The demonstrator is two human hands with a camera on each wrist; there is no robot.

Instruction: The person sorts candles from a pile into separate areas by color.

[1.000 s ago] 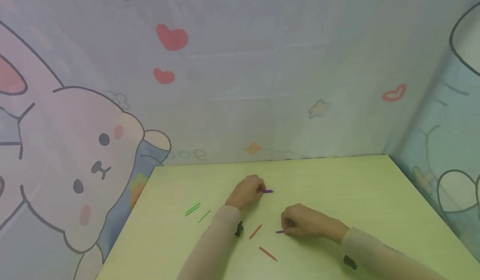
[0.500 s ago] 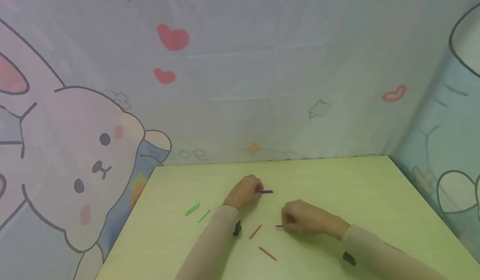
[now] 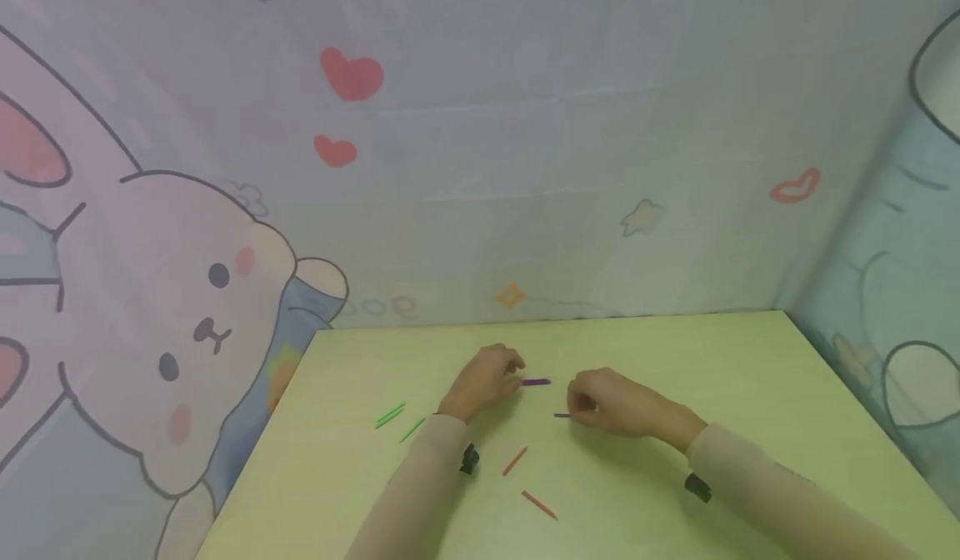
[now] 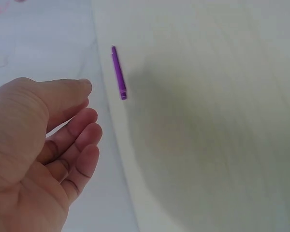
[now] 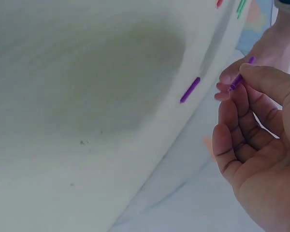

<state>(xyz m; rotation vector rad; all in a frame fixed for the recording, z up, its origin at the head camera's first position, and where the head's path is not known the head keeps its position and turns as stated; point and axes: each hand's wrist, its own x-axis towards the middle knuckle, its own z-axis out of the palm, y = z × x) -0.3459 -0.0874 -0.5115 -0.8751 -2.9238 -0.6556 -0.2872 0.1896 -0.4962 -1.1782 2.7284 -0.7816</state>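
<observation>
My right hand (image 3: pixel 626 402) pinches a thin purple crayon-like stick (image 5: pixel 235 83) between thumb and index finger. Its end (image 3: pixel 562 416) pokes out to the left of the fingers in the head view. Purple stick material (image 3: pixel 536 382) lies on the table just right of my left hand (image 3: pixel 482 383); whether it is one stick or two side by side, I cannot tell. In the left wrist view, the left hand's fingers are loosely bent and hold nothing, apart from the purple stick (image 4: pixel 119 73) on the table.
Several green sticks (image 3: pixel 390 414) lie left of my left forearm on the pale yellow table (image 3: pixel 712 360). Two red sticks, one tilted (image 3: pixel 515 461) and one nearer (image 3: pixel 539 505), lie between the forearms. A cartoon-printed cloth wall (image 3: pixel 480 252) rises behind the table.
My right hand has moved away from me across the table, carrying its purple stick nearer the left hand. The left hand has let go of the purple at its fingertips and drawn slightly back left.
</observation>
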